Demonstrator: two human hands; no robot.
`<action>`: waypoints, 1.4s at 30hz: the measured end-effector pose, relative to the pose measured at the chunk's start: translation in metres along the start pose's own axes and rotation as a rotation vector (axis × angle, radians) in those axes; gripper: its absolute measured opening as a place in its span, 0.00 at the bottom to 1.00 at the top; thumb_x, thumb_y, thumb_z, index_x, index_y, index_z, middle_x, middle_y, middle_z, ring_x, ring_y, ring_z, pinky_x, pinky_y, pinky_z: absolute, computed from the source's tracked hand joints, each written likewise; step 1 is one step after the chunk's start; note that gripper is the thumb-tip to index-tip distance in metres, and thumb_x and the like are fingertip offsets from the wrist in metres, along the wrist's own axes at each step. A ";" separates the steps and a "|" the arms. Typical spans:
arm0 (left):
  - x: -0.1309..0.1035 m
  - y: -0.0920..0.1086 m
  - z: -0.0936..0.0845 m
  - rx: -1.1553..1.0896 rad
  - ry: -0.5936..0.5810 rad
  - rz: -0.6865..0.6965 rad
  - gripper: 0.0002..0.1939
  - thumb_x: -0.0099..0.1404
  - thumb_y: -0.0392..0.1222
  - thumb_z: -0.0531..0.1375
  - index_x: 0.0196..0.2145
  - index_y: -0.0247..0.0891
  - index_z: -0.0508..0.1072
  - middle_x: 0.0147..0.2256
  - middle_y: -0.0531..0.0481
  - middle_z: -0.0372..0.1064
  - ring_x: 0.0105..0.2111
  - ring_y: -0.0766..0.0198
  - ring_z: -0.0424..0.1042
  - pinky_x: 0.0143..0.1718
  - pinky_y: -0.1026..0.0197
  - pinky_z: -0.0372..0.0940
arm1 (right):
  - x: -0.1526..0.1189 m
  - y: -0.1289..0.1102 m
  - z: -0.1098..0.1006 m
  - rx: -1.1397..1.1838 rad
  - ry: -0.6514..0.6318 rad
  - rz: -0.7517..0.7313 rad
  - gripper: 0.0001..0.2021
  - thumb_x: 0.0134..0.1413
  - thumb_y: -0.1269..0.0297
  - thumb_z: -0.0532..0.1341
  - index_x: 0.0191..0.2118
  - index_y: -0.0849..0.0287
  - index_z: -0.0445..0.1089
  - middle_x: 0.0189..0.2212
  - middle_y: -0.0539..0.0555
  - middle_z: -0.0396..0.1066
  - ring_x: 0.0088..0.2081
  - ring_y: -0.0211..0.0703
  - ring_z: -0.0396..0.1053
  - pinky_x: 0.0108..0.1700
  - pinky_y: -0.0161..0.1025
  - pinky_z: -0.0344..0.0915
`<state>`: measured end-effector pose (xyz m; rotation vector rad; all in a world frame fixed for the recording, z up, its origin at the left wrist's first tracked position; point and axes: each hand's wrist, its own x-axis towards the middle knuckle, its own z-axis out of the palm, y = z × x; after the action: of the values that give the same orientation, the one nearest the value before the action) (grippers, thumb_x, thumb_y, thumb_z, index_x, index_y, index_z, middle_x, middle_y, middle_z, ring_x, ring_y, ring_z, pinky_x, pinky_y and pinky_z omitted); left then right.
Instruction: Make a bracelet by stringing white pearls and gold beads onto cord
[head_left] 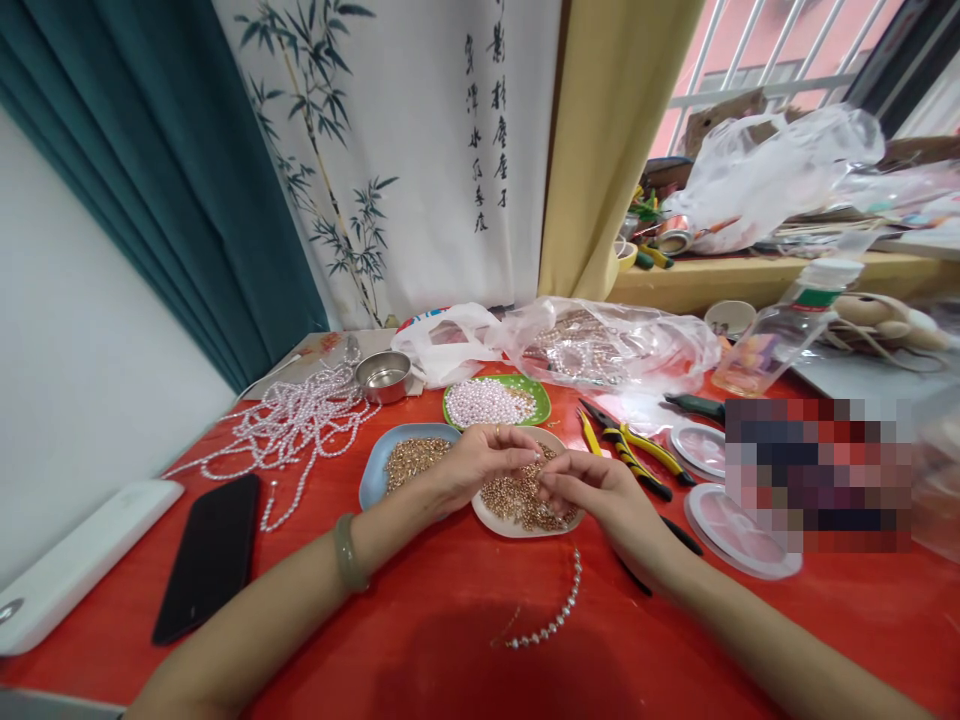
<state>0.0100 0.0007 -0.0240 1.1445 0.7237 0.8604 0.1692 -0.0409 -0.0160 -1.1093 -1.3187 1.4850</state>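
Note:
My left hand (480,465) and my right hand (600,495) meet over a cream plate (495,525) of small gold beads (521,508). Thumb and fingers are pinched together on both hands, and what lies between them is too small to make out. Below the right hand, a short strand of pearly beads (566,605) curves across the red table, a thin thread or wire trailing at its lower end. Whether it joins my fingers I cannot tell. A blue plate (373,478) with gold beads is partly behind my left hand. Behind it stands a green plate (543,402) of white pearl beads (484,403).
Yellow-black pliers (630,460) lie right of the plates, near round clear cases (742,540). Long white bead strings (300,425), a metal tin (384,378) and a black phone (210,560) are at left. Plastic bags (637,345) and a bottle (784,330) stand behind.

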 end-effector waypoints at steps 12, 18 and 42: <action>-0.007 0.011 0.007 0.115 -0.022 0.131 0.05 0.47 0.38 0.65 0.22 0.35 0.73 0.24 0.53 0.67 0.27 0.69 0.64 0.33 0.64 0.57 | 0.002 0.004 -0.003 0.006 -0.015 -0.029 0.04 0.41 0.64 0.64 0.26 0.58 0.72 0.20 0.48 0.69 0.23 0.33 0.63 0.28 0.33 0.59; -0.019 0.027 0.016 0.293 -0.024 0.341 0.02 0.51 0.35 0.62 0.23 0.39 0.75 0.28 0.52 0.65 0.32 0.67 0.64 0.37 0.62 0.59 | -0.002 -0.003 -0.005 -0.038 -0.065 -0.131 0.06 0.44 0.62 0.63 0.32 0.53 0.74 0.26 0.49 0.73 0.27 0.35 0.65 0.31 0.34 0.60; -0.011 0.010 -0.027 1.254 -0.163 0.199 0.08 0.44 0.28 0.60 0.18 0.40 0.72 0.19 0.53 0.56 0.22 0.66 0.54 0.26 0.62 0.49 | -0.001 -0.001 -0.008 -0.073 0.077 -0.180 0.06 0.43 0.60 0.63 0.24 0.57 0.72 0.20 0.49 0.68 0.22 0.35 0.61 0.25 0.35 0.59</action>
<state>-0.0199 0.0054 -0.0208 2.3933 1.0504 0.3960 0.1775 -0.0394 -0.0154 -1.0540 -1.3896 1.2599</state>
